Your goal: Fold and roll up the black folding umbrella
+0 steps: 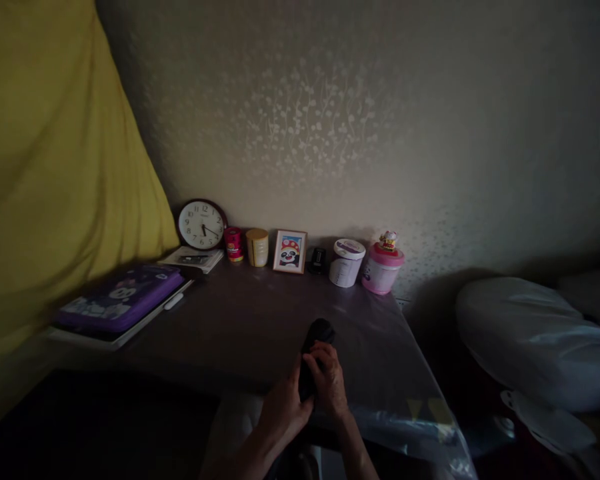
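Over the near part of the table, I hold a dark, elongated object (321, 328) with a rounded far end, tilted away from me. Its exact kind is too dim to make out. My left hand (289, 401) is closed around its lower left side. The bent fingers of my right hand (330, 379) press on its upper right side, thumb and fingertips close together. Both hands cover most of the object's middle and near end.
Along the wall stand a clock (202, 225), a red can (233, 244), a yellow canister (257, 247), a framed panda picture (290, 252), a white tub (347, 264) and a pink-lidded tub (381, 270). A purple case (123, 298) lies left on the table (240, 327). White bags (535, 340) bulge at right.
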Motion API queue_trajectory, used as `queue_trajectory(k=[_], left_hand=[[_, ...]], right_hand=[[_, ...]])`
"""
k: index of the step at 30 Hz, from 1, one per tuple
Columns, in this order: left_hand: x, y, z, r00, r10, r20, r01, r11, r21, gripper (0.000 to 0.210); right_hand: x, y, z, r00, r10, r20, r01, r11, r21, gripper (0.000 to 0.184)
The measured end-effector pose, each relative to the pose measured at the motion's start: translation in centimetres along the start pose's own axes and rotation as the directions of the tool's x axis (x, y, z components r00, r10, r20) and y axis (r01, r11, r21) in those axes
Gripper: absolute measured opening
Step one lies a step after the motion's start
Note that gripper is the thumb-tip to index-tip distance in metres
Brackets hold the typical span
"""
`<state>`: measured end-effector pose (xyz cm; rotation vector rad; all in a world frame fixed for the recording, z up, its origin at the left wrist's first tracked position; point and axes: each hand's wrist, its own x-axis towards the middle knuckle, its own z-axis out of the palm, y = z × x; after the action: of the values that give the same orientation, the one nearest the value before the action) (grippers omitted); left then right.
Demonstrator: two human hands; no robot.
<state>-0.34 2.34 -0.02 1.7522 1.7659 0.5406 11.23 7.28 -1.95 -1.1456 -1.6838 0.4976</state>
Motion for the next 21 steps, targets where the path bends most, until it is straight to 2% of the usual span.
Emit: queue_trajectory(k=[3,5,8,10,14,16,21], left_hand=[[0.1,0.0,0.3,1.000,-0.010,-0.007,0.010,1.000,0.003,0.073],[0.1,0.0,0.3,1.000,-0.010,-0.011,0.010,1.000,0.002,0.074],[-0.1,0.0,0.2,1.000,-0.001,-0.017,0.001,1.000,-0.007,0.077],[-0.3,0.1,0.1,0.999,0.012,-0.036,-0.013,1.000,-0.018,0.077],[-1.1,0.5,0.5,0.997,0.040,-0.072,-0.039,0.999,0.013,0.076],[-1.5,0.9,0.7,0.997,0.050,-0.059,-0.046,0.996,0.075,0.076],[-2.3,2.0,0.9,0.995,0.093,-0.042,-0.083,0.980,0.183,0.079]], right_hand=[[0.1,-0.1,0.2,1.000,-0.002,0.007,0.003,0.998,-0.063,0.017],[0.2,-0.1,0.3,1.000,0.010,-0.028,-0.014,0.992,-0.124,0.025],[0.4,0.0,0.5,0.985,0.085,-0.148,-0.122,0.958,-0.258,0.061],[0.5,0.1,0.7,0.962,0.188,-0.199,-0.242,0.922,-0.302,0.082],[0.3,-0.1,1.1,0.885,0.441,-0.148,-0.463,0.869,-0.176,0.096],[0.5,-0.2,1.3,0.863,0.485,-0.142,-0.499,0.862,-0.091,0.096],[1.5,-0.4,1.3,0.823,0.520,-0.229,-0.489,0.853,0.180,0.089]])
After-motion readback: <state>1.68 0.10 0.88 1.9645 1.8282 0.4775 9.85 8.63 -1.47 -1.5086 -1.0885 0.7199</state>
